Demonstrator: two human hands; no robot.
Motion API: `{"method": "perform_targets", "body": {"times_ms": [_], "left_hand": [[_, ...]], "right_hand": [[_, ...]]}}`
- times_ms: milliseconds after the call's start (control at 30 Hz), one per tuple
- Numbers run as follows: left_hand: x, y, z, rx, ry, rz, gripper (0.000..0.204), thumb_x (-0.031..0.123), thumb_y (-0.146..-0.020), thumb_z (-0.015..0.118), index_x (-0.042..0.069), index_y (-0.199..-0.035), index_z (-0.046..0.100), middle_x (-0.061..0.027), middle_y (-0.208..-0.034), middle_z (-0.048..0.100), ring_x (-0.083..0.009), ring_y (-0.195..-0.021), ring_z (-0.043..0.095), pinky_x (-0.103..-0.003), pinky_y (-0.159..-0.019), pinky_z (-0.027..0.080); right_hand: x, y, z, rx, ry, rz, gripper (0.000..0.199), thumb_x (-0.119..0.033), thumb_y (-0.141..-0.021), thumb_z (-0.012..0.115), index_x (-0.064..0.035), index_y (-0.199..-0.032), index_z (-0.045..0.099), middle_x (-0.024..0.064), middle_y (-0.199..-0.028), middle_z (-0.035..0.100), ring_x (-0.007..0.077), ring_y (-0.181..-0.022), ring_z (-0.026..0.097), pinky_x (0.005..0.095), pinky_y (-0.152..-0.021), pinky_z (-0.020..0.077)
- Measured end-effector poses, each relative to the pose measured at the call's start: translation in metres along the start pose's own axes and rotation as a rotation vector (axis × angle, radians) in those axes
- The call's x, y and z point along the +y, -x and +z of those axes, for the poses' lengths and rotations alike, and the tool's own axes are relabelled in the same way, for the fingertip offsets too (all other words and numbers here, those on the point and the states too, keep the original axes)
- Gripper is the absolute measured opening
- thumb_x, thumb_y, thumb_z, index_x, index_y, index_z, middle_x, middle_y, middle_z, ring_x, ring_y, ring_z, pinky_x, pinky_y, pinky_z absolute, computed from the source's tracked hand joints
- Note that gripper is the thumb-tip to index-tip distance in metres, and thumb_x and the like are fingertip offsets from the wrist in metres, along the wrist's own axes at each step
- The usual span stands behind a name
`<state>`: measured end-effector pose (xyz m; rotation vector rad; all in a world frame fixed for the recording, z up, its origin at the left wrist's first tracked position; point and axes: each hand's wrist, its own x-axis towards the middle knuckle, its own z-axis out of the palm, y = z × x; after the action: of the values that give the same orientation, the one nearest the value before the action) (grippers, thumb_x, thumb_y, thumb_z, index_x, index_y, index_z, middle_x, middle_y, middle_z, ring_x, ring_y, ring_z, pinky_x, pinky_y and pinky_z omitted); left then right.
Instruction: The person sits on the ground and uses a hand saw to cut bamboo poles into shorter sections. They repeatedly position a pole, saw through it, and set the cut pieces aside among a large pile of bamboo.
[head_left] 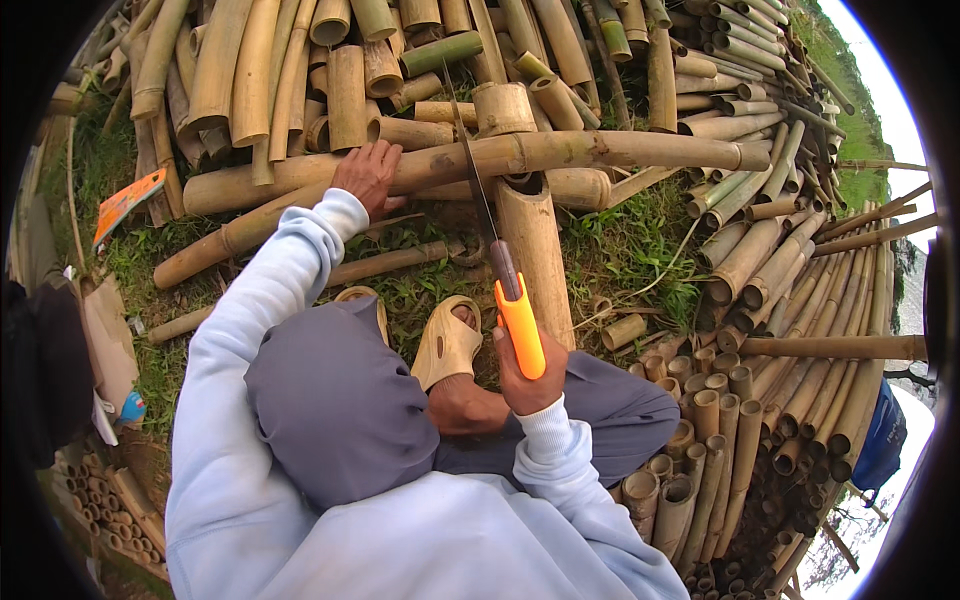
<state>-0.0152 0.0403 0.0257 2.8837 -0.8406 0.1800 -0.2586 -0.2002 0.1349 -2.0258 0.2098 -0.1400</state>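
The work in hand looks like sawing the long bamboo pole [640, 149], which lies crosswise in front of the person, over a thick bamboo support [535, 250]. The right hand [527, 375] is wrapped around the orange handle of the handsaw [519, 325], whose blade crosses the pole just left of the support. The left hand [368, 178] lies on the pole left of the blade; whether its fingers grip or merely press cannot be told. Cut depth is unclear. A next stroke would seem to call for a straight blade, a steadied pole and left fingers clear.
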Motion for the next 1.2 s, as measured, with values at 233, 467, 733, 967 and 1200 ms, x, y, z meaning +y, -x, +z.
{"method": "perform_targets", "body": {"times_ms": [233,467,733,967,1200], "left_hand": [[-0.008,0.005,0.011,-0.118,0.021,-0.014,0.064,0.040,-0.070,0.089,0.004,-0.108,0.053,-0.0149,-0.105,0.061,-0.0330,-0.101,0.065,-0.042,-0.087,0.053],[0.000,-0.016,0.005,-0.336,0.167,-0.084,0.063,0.042,-0.074,0.085,0.003,-0.113,0.054,-0.0200,-0.111,0.067,-0.0400,-0.106,0.066,-0.047,-0.090,0.054],[-0.004,-0.014,-0.002,-0.324,0.091,-0.076,0.066,0.050,-0.075,0.083,0.002,-0.111,0.058,-0.0207,-0.113,0.068,-0.0393,-0.105,0.068,-0.048,-0.090,0.054],[0.000,-0.022,0.003,-0.287,0.122,-0.113,0.064,0.049,-0.075,0.083,0.003,-0.112,0.057,-0.0207,-0.113,0.068,-0.0399,-0.103,0.068,-0.048,-0.089,0.055],[-0.006,-0.023,-0.002,-0.323,0.100,-0.176,0.064,0.047,-0.073,0.082,0.006,-0.114,0.057,-0.0186,-0.112,0.067,-0.0402,-0.105,0.067,-0.049,-0.091,0.054]], "right_hand": [[-0.014,0.057,-0.027,-0.042,0.035,0.017,0.011,-0.003,-0.089,0.073,0.0025,-0.096,0.067,0.0115,-0.070,0.063,0.0242,-0.057,0.062,0.0337,-0.057,0.0493],[-0.008,0.018,-0.022,-0.010,0.071,0.034,0.012,-0.004,-0.090,0.073,0.0030,-0.098,0.067,0.0105,-0.069,0.062,0.0185,-0.057,0.059,0.0320,-0.057,0.0479],[-0.032,0.041,-0.019,-0.005,0.047,0.064,0.012,-0.004,-0.091,0.073,0.0028,-0.099,0.067,0.0104,-0.070,0.062,0.0179,-0.059,0.060,0.0311,-0.059,0.0488],[-0.025,0.000,-0.012,-0.018,0.063,0.105,0.008,-0.004,-0.091,0.070,0.0024,-0.094,0.067,0.0097,-0.065,0.061,0.0165,-0.057,0.060,0.0312,-0.056,0.0478],[-0.031,0.051,-0.031,-0.006,0.127,0.018,0.012,-0.005,-0.092,0.071,0.0035,-0.100,0.068,0.0128,-0.073,0.066,0.0228,-0.062,0.065,0.0324,-0.061,0.0516]]}}
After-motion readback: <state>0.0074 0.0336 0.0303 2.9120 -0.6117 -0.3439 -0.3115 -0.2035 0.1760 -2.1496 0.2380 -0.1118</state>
